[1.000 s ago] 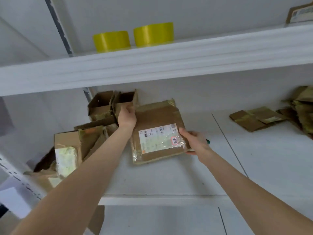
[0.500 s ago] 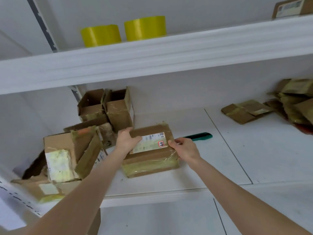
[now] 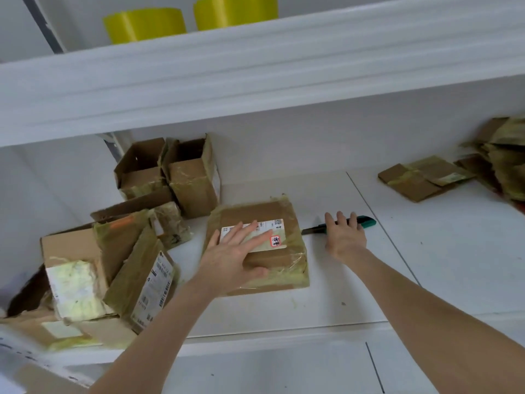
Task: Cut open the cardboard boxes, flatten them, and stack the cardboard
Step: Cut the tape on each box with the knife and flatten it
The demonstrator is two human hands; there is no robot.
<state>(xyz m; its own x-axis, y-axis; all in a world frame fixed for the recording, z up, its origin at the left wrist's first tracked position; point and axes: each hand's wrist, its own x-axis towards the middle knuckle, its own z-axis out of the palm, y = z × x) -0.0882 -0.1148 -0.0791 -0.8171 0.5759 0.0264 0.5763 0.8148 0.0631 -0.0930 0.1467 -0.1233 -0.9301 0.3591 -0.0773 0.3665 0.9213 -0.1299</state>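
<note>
Taped box [image 3: 285, 213] flat on the shelf [image 3: 426, 265].
My left fingers [image 3: 250, 232] lie spread on its label [image 3: 277, 224]; just right of the box, my right fingers [image 3: 339, 220] lie straight across the green knife [image 3: 368, 221], not gripping.

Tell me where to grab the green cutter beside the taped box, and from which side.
Take the cutter by its green handle, coming down from above. It lies flat on the shelf with the dark blade end pointing left at the taped box, so grip the right-hand part. The right hand is spread open over the handle.
</note>
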